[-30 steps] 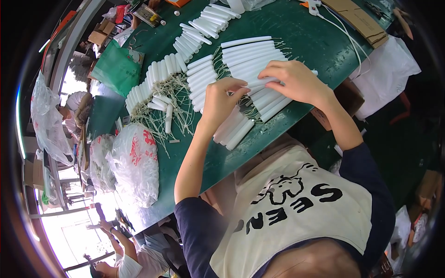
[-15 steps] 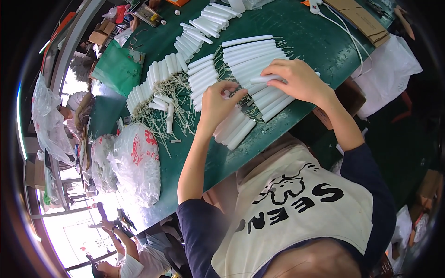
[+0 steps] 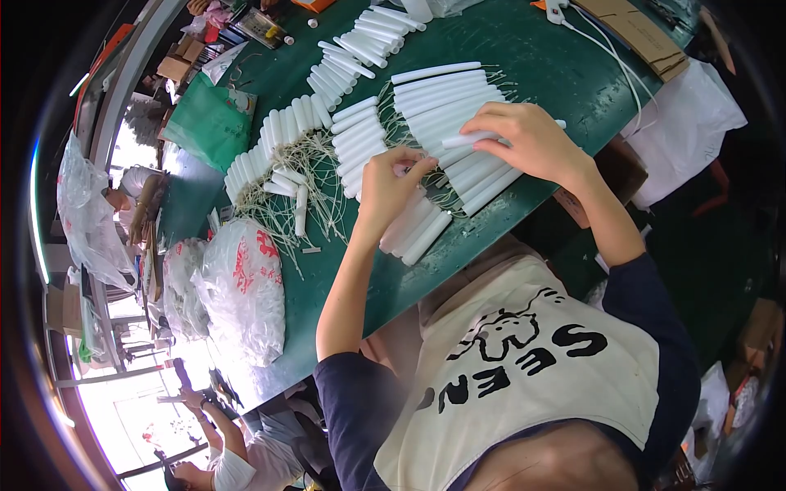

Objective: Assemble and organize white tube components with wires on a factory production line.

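My right hand (image 3: 528, 141) grips a white tube (image 3: 460, 141) between thumb and fingers, just above a row of similar tubes (image 3: 442, 96) lying side by side with thin pale cords at their ends. Close to that tube's left end, my left hand (image 3: 393, 182) is closed in a pinch. What lies between its fingertips is too small or hidden to make out. Under and beside the left hand, a shorter group of white tubes (image 3: 427, 237) lies near the table edge. Another stack of tubes (image 3: 357, 131) sits just beyond the left hand.
On the green table (image 3: 540, 61), more white tubes (image 3: 282, 127) with tangled cords (image 3: 323, 168) lie to the left. A clear plastic bag (image 3: 241, 286) and a green bag (image 3: 209, 123) stand farther left. A white power strip (image 3: 557, 10) with cable is at the far right.
My left hand has shifted slightly to the right, closer to the held tube. My right hand stays almost still with the tube.
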Demonstrator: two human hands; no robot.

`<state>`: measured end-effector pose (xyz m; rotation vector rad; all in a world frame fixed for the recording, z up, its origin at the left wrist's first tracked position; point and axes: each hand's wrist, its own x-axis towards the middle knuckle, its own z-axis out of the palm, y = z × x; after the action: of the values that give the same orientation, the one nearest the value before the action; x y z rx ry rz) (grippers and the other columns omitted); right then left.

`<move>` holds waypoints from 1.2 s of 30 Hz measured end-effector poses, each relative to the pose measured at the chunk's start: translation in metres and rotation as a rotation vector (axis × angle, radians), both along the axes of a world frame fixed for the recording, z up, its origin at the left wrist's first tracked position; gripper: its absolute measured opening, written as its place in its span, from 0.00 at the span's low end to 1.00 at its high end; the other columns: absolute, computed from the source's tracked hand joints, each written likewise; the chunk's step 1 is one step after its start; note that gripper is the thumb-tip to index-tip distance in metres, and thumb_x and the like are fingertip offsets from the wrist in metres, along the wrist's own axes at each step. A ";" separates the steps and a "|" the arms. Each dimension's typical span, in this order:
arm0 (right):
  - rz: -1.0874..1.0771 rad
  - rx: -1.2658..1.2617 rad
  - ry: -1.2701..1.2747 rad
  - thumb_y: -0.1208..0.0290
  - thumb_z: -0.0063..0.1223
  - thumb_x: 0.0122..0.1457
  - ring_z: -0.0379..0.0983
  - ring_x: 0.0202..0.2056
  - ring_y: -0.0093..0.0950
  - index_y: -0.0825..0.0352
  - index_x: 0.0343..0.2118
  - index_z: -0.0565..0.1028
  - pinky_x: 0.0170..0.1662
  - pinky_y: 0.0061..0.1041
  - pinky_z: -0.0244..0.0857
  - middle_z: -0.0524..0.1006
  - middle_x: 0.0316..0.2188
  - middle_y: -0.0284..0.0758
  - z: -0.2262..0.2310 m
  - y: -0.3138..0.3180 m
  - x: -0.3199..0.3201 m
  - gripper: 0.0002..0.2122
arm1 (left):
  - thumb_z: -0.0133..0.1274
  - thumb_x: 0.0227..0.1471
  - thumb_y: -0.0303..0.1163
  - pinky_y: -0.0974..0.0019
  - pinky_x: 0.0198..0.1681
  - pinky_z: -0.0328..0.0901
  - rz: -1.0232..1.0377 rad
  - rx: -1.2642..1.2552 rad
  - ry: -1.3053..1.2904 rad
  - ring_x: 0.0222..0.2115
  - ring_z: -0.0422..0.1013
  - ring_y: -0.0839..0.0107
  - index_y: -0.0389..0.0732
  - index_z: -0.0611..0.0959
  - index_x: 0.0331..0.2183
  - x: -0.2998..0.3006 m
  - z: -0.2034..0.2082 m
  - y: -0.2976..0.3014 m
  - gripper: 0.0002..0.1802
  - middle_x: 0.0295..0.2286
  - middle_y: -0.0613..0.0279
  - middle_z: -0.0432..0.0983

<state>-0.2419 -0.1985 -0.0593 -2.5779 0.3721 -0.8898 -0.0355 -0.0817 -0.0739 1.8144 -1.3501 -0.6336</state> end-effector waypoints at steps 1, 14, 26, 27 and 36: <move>0.004 0.010 0.013 0.72 0.55 0.52 0.74 0.30 0.34 0.65 0.35 0.77 0.33 0.28 0.67 0.76 0.32 0.34 0.001 0.000 -0.001 0.08 | 0.62 0.43 0.39 0.70 0.26 0.62 0.001 0.001 0.000 0.20 0.66 0.74 0.34 0.82 0.26 -0.001 0.000 0.001 0.16 0.18 0.60 0.74; 0.069 0.130 0.024 0.73 0.54 0.52 0.73 0.34 0.36 0.66 0.37 0.76 0.36 0.29 0.67 0.76 0.33 0.36 -0.001 0.003 -0.002 0.09 | 0.59 0.47 0.31 0.74 0.29 0.63 0.057 -0.144 0.097 0.24 0.71 0.78 0.37 0.84 0.33 -0.005 0.000 0.009 0.11 0.23 0.60 0.78; 0.062 0.165 0.088 0.76 0.53 0.53 0.73 0.35 0.36 0.66 0.39 0.73 0.37 0.30 0.66 0.75 0.36 0.36 0.000 0.006 0.003 0.10 | 0.59 0.45 0.27 0.71 0.28 0.63 0.029 -0.273 -0.123 0.24 0.71 0.72 0.41 0.85 0.35 -0.009 0.009 0.015 0.11 0.26 0.59 0.76; 0.063 0.164 0.088 0.76 0.53 0.53 0.73 0.35 0.36 0.66 0.39 0.73 0.37 0.30 0.66 0.75 0.36 0.36 -0.001 0.006 0.002 0.10 | 0.60 0.45 0.26 0.71 0.28 0.63 0.036 -0.277 -0.119 0.24 0.71 0.72 0.41 0.85 0.35 -0.009 0.009 0.016 0.11 0.25 0.59 0.75; 0.033 0.125 0.046 0.75 0.53 0.53 0.72 0.34 0.35 0.67 0.38 0.72 0.37 0.29 0.66 0.75 0.36 0.37 0.000 0.007 0.007 0.09 | 0.60 0.43 0.25 0.70 0.24 0.60 0.026 -0.345 -0.222 0.21 0.67 0.72 0.42 0.86 0.33 -0.010 0.009 0.016 0.10 0.23 0.60 0.72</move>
<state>-0.2347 -0.1917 -0.0596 -2.4855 0.3845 -0.7721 -0.0450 -0.0658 -0.0652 1.6493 -1.4743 -0.1716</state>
